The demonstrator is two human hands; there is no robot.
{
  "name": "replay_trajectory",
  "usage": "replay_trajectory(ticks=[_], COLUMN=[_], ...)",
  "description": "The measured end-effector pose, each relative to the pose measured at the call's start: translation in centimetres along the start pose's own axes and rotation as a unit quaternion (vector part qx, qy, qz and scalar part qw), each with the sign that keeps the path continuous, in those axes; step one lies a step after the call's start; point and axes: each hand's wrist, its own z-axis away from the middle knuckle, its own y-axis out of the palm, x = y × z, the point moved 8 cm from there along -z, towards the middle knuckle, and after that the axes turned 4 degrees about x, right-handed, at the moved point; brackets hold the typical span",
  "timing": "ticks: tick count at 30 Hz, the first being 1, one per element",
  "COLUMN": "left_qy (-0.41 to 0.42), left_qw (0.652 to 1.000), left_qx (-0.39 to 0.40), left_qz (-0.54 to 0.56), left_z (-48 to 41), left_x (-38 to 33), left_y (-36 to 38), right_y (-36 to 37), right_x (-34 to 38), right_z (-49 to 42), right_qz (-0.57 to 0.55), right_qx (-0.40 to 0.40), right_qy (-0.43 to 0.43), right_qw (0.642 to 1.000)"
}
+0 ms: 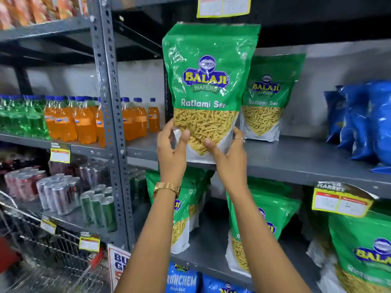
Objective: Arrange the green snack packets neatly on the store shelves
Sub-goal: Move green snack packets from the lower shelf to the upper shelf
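I hold a green snack packet (pixel 208 89) upright, its long axis vertical and its label facing me, my left hand (pixel 172 148) and right hand (pixel 229 151) clamped on its bottom corners at the grey shelf's (pixel 296 159) front edge, left of another packet (pixel 267 98).

Left hand (pixel 172 148): raised toward 12 o'clock, fingers curled, gripping.
Right hand (pixel 229 154): raised alongside, at 3 o'clock, gripping.
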Motion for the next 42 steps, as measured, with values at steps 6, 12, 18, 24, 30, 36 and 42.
replay_trajectory(ticks=[6, 12, 18, 24, 30, 36, 42], left_qy=[0.002, -0.027, -0.08, -0.104, -0.097, -0.105, -0.093], left_qw=[0.992, 0.961, 0.939, 0.911, 0.903, 0.905, 0.897], left_qx=[0.066, 0.161, 0.128, 0.125, 0.077, 0.048, 0.033], left_qz=[-0.108, -0.224, -0.31, -0.378, -0.411, -0.41, -0.43], left_z=[-2.7, -5.0, -6.7, -8.4, -7.9, -7.9, -7.5], left_x=[2.8, 4.8, 6.8, 8.3, 7.8, 7.5, 6.9], left_y=[1.3, 1.4, 0.4, -0.2, -0.2, -0.5, -0.6], right_y=[1.9, 4.5, 8.0, 9.2, 9.7, 10.6, 11.0], right_x=[-1.2, -1.9, -2.4, -3.1, -3.5, -3.9, -4.1], right_z=[-2.4, -5.0, -6.7, -7.3, -7.5, -7.4, -7.2], right_qz=[0.072, 0.173, 0.186, 0.183, 0.198, 0.241, 0.27], right_qx=[-0.002, 0.042, 0.067, 0.117, 0.159, 0.203, 0.209], right_qy=[0.006, 0.052, 0.054, 0.041, 0.038, 0.04, 0.039], right_qw=[0.997, 0.983, 0.979, 0.975, 0.966, 0.948, 0.939])
